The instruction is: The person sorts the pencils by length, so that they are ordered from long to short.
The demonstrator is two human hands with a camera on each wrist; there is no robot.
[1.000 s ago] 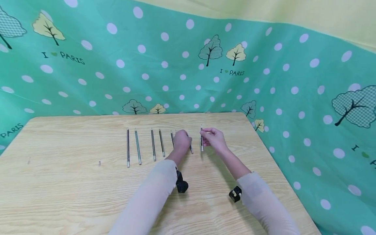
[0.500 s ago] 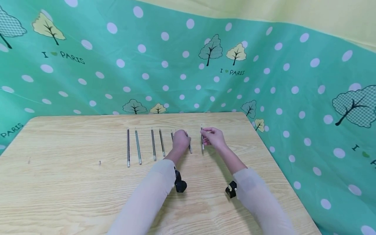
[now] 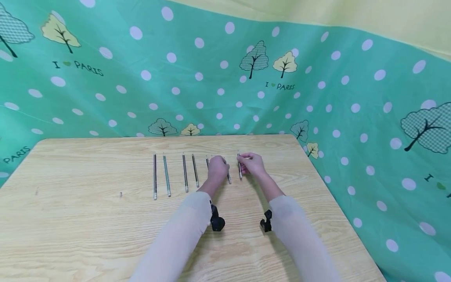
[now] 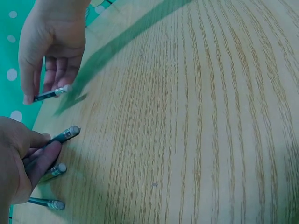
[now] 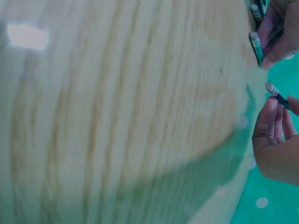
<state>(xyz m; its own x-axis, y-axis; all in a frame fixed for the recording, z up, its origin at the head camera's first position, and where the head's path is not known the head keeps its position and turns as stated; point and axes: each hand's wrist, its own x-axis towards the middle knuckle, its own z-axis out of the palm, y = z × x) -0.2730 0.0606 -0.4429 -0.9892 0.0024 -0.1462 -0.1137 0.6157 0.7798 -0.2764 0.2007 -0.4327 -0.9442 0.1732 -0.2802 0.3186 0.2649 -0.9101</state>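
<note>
My left hand [image 3: 217, 169] pinches a dark pencil [image 3: 229, 178] lying on the table, its eraser end towards me. In the left wrist view, thumb and finger meet around that pencil [image 4: 67, 134], beside two more eraser ends. To the right, my right hand [image 3: 253, 163] holds another dark pencil [image 3: 240, 168] between thumb and fingers, nearly parallel to the row. A shadow under this pencil [image 4: 51, 94] in the left wrist view shows it raised off the table. The right wrist view shows its white eraser end [image 5: 271, 87]. My left hand partly hides a pencil [image 3: 207, 161].
Further left lie a purple-dark pencil [image 3: 155, 176], a teal pencil [image 3: 166, 176] and two dark pencils, one [image 3: 184, 172] beside the other [image 3: 195, 171], spaced unevenly. A tiny scrap or mark [image 3: 121, 194] shows on the wooden table [image 3: 77, 219]. A green dotted cloth [image 3: 197, 90] hangs behind.
My right hand has shifted slightly left with its pencil, bringing it closer to the pencil at my left hand. The left hand stays in nearly the same place.
</note>
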